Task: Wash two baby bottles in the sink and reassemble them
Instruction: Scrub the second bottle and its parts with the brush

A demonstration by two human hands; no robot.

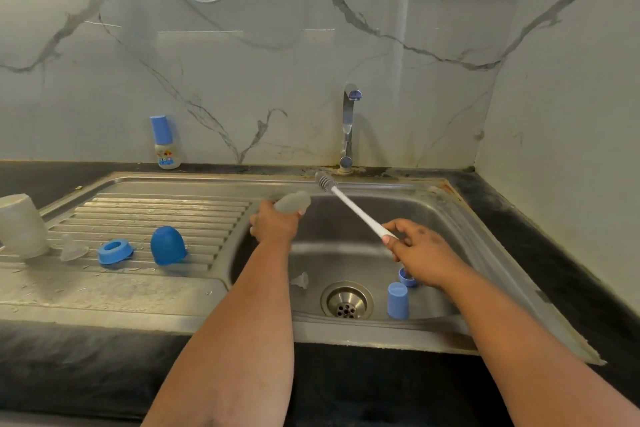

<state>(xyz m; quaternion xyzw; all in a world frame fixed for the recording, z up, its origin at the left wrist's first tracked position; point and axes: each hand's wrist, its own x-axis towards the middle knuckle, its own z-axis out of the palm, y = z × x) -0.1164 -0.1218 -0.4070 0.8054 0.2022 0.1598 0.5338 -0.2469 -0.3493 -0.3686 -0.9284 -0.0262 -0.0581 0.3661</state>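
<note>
My left hand (273, 224) grips a clear bottle body (294, 202) over the left edge of the sink basin (346, 229). My right hand (420, 251) pinches the white handle of a bottle brush (353, 206); its grey bristle head points up toward the tap, outside the bottle. In the basin lie a clear teat (300, 280), a blue cap (397, 300) and a blue ring (407, 277), partly hidden by my right hand. On the drainboard rest a blue dome cap (167, 245), a blue collar ring (115, 251), a clear teat (72, 250) and a clear bottle body (21, 225).
An assembled bottle with a blue cap (165, 142) stands against the marble wall at the back left. The tap (349, 128) rises behind the basin; no water runs. The drain (346, 300) is in the basin floor. Dark counter (540, 236) borders the sink on the right.
</note>
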